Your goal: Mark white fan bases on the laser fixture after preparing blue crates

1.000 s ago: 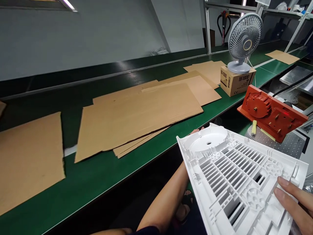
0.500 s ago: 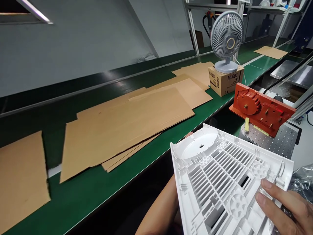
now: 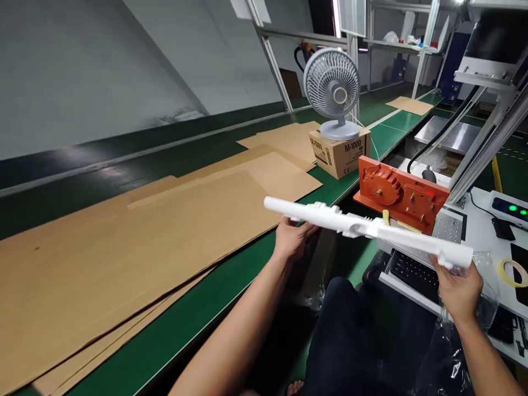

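Edge-on in front of me is a white plastic housing panel (image 3: 363,226), held nearly level with its right end a little lower. My left hand (image 3: 292,237) grips it from below near the left end. Around the right end, my right hand (image 3: 460,286) is closed, thumb on the near side. The panel's ribbed face is turned out of sight, and only clips and tabs along the edge show. Just behind it stands an orange fixture (image 3: 400,190) with a round geared recess and brass pins, on a perforated metal plate (image 3: 451,226).
Flat cardboard sheets (image 3: 165,247) cover much of the green conveyor belt (image 3: 173,335) on the left. A grey fan (image 3: 332,91) stands on an M-1000 carton (image 3: 342,154). At right are a keyboard (image 3: 414,275), yellow tape (image 3: 512,273), clear plastic film (image 3: 489,291) and a monitor (image 3: 495,47).
The panel has tipped from face-up to edge-on and risen away from my lap. My right hand has gone from resting fingers on its face to gripping its end. The view has swung right.
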`<action>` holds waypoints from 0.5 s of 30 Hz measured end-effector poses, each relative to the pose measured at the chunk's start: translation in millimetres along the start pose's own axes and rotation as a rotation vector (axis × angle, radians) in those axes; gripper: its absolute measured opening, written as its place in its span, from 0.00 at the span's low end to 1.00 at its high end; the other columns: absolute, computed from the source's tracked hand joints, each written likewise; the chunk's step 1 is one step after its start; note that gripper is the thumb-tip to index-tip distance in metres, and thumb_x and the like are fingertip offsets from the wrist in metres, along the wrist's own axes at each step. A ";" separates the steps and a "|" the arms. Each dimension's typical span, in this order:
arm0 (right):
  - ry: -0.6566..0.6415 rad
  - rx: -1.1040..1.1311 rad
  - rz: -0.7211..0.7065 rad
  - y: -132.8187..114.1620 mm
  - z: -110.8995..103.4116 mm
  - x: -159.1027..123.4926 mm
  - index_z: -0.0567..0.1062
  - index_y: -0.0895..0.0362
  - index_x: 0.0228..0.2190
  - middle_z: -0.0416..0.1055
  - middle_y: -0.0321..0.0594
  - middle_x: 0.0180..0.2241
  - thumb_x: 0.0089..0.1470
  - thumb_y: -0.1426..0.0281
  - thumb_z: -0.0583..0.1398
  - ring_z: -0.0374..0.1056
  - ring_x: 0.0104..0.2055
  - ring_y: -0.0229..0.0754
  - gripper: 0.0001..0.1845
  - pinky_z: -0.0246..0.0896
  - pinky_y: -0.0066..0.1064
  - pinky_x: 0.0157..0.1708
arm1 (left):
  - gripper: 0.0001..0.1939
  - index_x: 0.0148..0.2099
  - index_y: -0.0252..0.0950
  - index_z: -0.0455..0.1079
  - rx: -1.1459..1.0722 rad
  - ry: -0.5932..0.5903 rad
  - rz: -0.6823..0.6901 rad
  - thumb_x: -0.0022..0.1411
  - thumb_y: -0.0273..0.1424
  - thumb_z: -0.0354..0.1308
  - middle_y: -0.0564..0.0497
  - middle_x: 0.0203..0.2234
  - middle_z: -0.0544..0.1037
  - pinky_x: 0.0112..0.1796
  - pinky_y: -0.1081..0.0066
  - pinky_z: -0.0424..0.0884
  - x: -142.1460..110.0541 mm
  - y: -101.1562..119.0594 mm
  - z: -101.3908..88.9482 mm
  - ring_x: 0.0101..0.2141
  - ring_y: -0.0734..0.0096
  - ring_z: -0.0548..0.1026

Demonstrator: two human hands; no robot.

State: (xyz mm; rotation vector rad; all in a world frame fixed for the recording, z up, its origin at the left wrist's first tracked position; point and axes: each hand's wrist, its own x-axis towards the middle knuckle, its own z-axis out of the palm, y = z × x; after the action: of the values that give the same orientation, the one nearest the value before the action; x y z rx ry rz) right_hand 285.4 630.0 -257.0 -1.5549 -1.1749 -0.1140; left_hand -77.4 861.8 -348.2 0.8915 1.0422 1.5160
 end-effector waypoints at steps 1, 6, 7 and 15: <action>0.045 -0.024 0.095 9.9 7.6 4.8 0.85 0.58 0.44 0.85 0.50 0.42 0.57 0.51 0.75 0.82 0.42 0.57 0.24 0.76 0.46 0.44 | 0.44 0.53 0.39 0.73 -0.013 -0.038 -0.006 0.37 0.43 0.89 0.46 0.55 0.80 0.55 0.53 0.83 14.9 3.6 11.8 0.53 0.55 0.80; 0.004 -0.067 0.301 42.9 34.7 34.1 0.84 0.57 0.45 0.85 0.53 0.43 0.54 0.35 0.70 0.81 0.47 0.61 0.38 0.72 0.49 0.50 | 0.45 0.53 0.39 0.74 -0.002 -0.200 -0.029 0.34 0.41 0.89 0.49 0.48 0.80 0.49 0.55 0.84 79.7 8.0 66.7 0.46 0.62 0.81; -0.018 -0.071 0.319 47.7 38.6 38.5 0.84 0.57 0.45 0.85 0.52 0.43 0.53 0.34 0.69 0.81 0.47 0.61 0.39 0.71 0.48 0.50 | 0.46 0.53 0.38 0.74 0.007 -0.213 -0.040 0.34 0.41 0.89 0.49 0.47 0.80 0.48 0.56 0.84 89.6 5.6 74.2 0.45 0.61 0.81; -0.084 -0.031 0.382 78.7 65.3 48.0 0.83 0.61 0.49 0.85 0.56 0.45 0.55 0.34 0.69 0.80 0.47 0.59 0.43 0.68 0.43 0.50 | 0.46 0.52 0.36 0.73 0.046 -0.236 -0.070 0.32 0.41 0.89 0.48 0.47 0.80 0.49 0.55 0.81 133.3 -20.7 90.8 0.45 0.59 0.81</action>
State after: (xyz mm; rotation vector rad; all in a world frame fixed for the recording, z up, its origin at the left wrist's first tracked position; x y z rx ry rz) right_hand 333.1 720.2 -305.4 -1.7974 -0.9228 0.1882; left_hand -10.3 1009.2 -334.1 1.0286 0.9285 1.2980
